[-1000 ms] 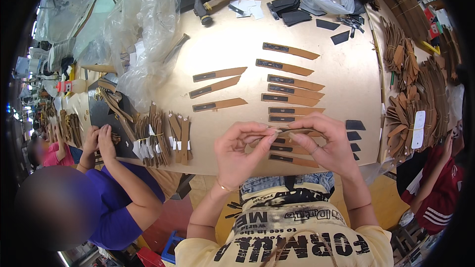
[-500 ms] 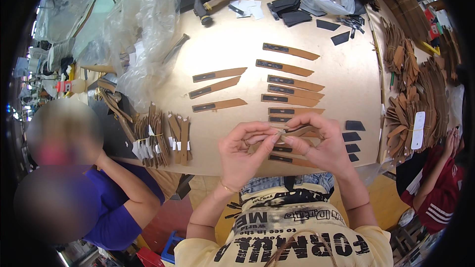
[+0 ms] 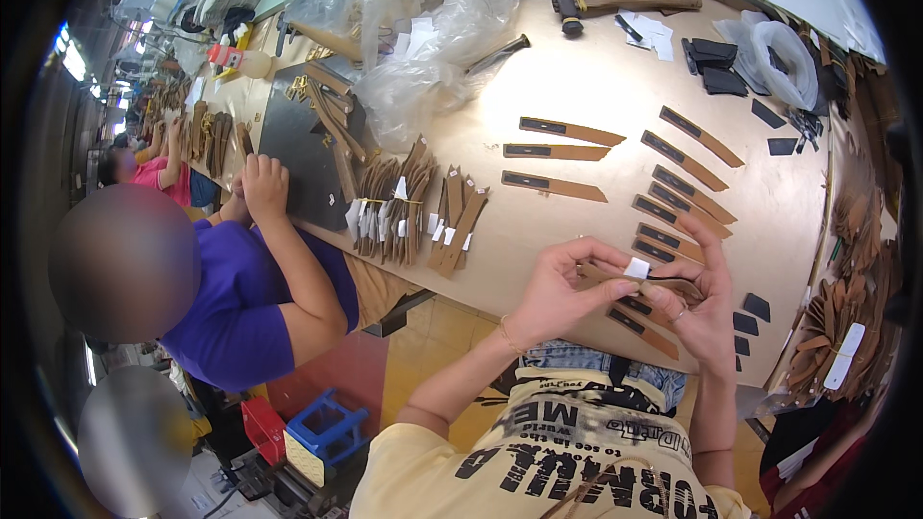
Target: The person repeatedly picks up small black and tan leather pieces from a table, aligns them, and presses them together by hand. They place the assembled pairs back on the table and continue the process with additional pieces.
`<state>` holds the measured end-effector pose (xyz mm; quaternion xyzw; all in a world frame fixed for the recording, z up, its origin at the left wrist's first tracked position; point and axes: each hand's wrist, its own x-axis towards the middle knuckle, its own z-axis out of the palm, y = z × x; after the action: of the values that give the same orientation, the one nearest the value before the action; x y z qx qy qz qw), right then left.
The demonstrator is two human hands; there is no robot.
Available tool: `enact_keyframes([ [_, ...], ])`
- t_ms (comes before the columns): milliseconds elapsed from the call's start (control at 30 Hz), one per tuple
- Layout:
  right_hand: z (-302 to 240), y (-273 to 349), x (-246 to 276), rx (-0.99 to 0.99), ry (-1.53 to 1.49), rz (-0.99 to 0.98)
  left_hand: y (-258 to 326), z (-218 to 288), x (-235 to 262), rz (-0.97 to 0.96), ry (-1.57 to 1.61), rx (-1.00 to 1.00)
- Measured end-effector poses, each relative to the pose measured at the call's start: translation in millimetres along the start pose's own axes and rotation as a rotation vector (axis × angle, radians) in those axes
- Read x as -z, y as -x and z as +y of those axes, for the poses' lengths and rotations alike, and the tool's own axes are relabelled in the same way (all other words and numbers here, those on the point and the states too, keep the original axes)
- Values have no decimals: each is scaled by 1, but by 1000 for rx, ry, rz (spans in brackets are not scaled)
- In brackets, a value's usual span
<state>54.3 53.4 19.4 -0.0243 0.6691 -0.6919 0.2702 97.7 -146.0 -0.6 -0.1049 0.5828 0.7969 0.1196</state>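
Brown strip (image 3: 679,286) pinched by left hand (image 3: 565,290) and right hand (image 3: 708,308).

A wide, pale tabletop (image 3: 625,86) carries these things. In its middle, three brown strips (image 3: 567,152) with black patches lie apart. To their right, a slanting column of similar strips (image 3: 721,149) runs toward the near edge, and a few black pieces (image 3: 757,307) lie beside it. A banded strip bundle (image 3: 389,202) rests on the left. Farther away lie crumpled clear plastic (image 3: 413,48), a hammer (image 3: 635,2) and white papers (image 3: 654,37).
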Motion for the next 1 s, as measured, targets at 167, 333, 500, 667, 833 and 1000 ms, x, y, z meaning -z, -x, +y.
enact_keyframes([
  [167, 0, -7, -21, 54, 103, -2, 15, -1, 7, 158, -89, -86],
  [333, -8, -25, -23, 362, 550, 12, 28, 1, 45, 658, -216, -276],
  [500, -7, -61, -18, 480, 829, 94, 43, -5, 108, 1066, -308, -279],
  [667, 28, -118, -75, 713, 1319, -175, 45, -23, 116, 1160, -1027, -304],
  [833, 53, -120, -92, 1093, 1483, -28, 51, 2, 98, 1225, -1569, -367],
  [1000, 23, -123, -67, 1089, 1136, 44, 18, 25, 46, 950, -1506, -747],
])
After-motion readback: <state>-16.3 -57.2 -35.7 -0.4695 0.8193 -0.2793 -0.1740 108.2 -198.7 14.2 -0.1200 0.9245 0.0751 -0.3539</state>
